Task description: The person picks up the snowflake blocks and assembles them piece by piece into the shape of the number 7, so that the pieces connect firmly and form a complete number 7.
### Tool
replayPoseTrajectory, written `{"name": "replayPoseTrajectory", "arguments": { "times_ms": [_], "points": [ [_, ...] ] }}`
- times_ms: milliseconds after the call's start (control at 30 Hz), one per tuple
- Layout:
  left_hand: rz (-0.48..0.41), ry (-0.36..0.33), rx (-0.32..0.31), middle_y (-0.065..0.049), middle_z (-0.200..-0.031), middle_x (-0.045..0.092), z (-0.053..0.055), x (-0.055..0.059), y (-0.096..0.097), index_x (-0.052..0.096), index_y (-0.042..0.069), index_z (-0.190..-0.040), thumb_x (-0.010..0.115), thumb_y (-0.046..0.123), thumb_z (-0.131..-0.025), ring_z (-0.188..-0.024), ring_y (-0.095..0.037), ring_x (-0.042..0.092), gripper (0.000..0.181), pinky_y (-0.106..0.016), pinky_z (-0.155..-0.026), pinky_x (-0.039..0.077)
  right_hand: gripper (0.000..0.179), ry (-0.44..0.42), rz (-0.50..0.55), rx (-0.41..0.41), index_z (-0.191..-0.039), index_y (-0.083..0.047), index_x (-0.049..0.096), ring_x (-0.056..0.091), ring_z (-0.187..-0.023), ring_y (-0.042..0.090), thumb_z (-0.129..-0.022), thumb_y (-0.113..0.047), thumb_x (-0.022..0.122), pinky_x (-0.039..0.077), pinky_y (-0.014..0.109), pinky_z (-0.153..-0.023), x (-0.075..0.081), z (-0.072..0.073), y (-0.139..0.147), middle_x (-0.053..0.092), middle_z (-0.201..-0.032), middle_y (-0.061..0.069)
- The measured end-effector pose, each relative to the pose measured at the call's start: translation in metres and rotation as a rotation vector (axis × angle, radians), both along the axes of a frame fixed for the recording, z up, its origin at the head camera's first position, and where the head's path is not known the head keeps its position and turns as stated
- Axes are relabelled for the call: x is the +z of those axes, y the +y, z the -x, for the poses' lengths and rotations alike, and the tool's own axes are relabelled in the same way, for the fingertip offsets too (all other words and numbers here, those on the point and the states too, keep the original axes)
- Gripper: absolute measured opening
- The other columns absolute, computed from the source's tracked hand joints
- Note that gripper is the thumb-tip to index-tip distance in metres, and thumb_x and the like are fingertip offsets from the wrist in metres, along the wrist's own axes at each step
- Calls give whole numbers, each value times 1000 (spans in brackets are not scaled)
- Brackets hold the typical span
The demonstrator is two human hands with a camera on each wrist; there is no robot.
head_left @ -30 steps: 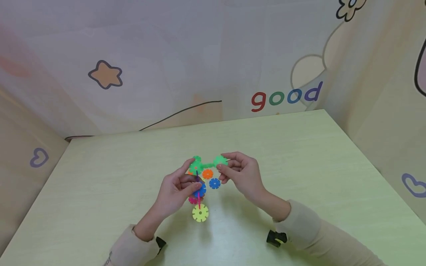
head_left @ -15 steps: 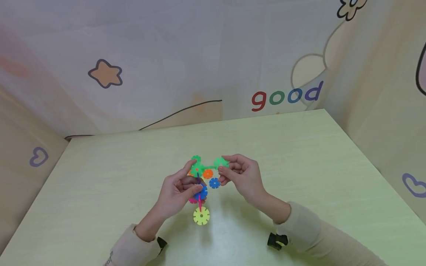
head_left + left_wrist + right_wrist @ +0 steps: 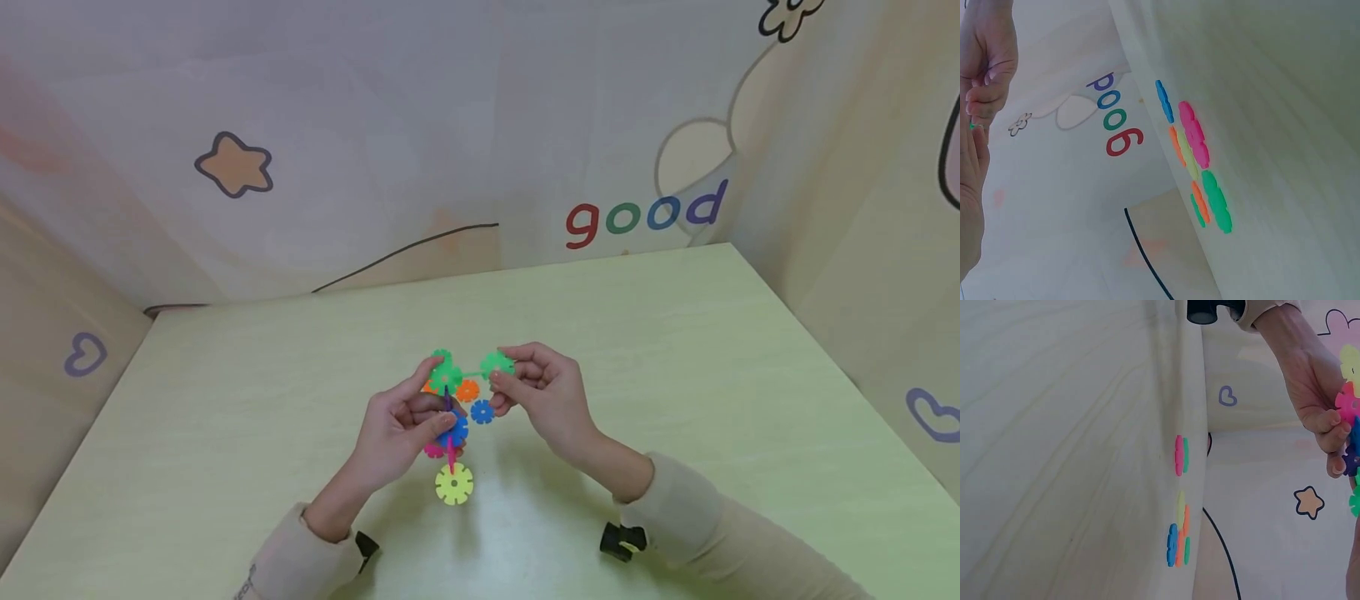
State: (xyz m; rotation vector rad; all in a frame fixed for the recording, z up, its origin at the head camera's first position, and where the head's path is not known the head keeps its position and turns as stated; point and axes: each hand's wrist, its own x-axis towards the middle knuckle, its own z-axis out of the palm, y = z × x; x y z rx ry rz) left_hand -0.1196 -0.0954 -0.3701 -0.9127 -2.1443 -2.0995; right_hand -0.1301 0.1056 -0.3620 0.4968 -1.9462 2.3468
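Note:
My left hand [image 3: 393,429] holds a chain of slotted snowflake discs above the table, with the thumb on a blue disc [image 3: 459,431]. Below it a pink disc [image 3: 451,451], seen edge-on, links to a yellow disc [image 3: 454,495] at the low end. Above the blue one a purple disc [image 3: 447,402] leads up to a green disc [image 3: 447,379] near the left forefinger. Between thumb and forefinger my right hand [image 3: 551,396] pinches another green disc [image 3: 494,365]. A thin green disc seen edge-on [image 3: 472,374] spans the two green ones.
Several loose discs lie on the table [image 3: 675,375] beyond the hands, among them an orange disc [image 3: 468,390], a small blue disc [image 3: 482,412] and a pink disc [image 3: 1194,134]. A printed cloth wall [image 3: 375,150] stands behind the table's far edge.
Both hands stay almost in place, shifting slightly. The green disc spanning the two others has tilted and looks thinner now. The grips are unchanged.

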Motion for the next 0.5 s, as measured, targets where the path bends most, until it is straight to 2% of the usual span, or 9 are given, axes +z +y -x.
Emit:
{"name": "replayPoseTrajectory", "arguments": {
  "times_ms": [300,500],
  "points": [
    [11,2,5,-34,-83,60,0,2,0,32,-13,-134,59,-16,-79,-73,-7,65,61,-25,-65,54,25,0,-2,-1,-106,13,52,63,-56,13,-83,8,60,55,32,-58,2,0,-1,65,-70,0],
    [-11,-8,11,-35,-85,59,2,1,1,34,-13,-132,58,-14,-81,-75,-9,66,57,-26,-67,54,26,-6,8,21,-108,12,51,64,-58,15,-84,6,59,55,34,-60,1,3,1,65,-73,11]
  ]
}}
